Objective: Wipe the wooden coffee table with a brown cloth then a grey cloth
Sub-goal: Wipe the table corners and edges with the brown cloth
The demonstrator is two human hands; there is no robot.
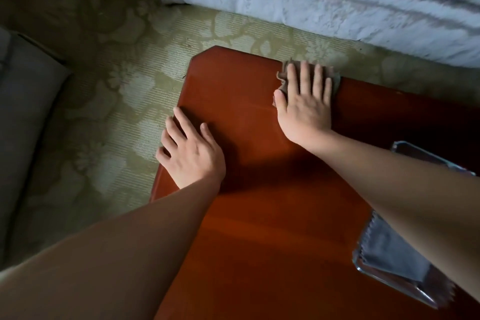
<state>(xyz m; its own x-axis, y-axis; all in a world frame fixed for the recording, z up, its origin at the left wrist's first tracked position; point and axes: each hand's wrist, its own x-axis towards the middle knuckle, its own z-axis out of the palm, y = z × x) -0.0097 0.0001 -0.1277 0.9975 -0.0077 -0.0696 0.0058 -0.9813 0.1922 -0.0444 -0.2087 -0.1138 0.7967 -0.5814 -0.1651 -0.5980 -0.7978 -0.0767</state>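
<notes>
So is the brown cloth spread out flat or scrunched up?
Scrunched up. The brown cloth sits bunched under the flat right hand, with wrinkly edges poking out past the fingers.

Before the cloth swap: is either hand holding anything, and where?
Nothing is gripped. The right hand presses flat on the brown cloth at the far edge of the table; the left hand rests on bare wood.

- Left hand (191, 149): palm down, fingers straight and slightly spread, resting flat at the left edge of the surface (259, 215).
- Right hand (305, 101): palm down, fingers straight, pressing flat at the far edge.
- Both forearms bare, reaching forward.
</notes>
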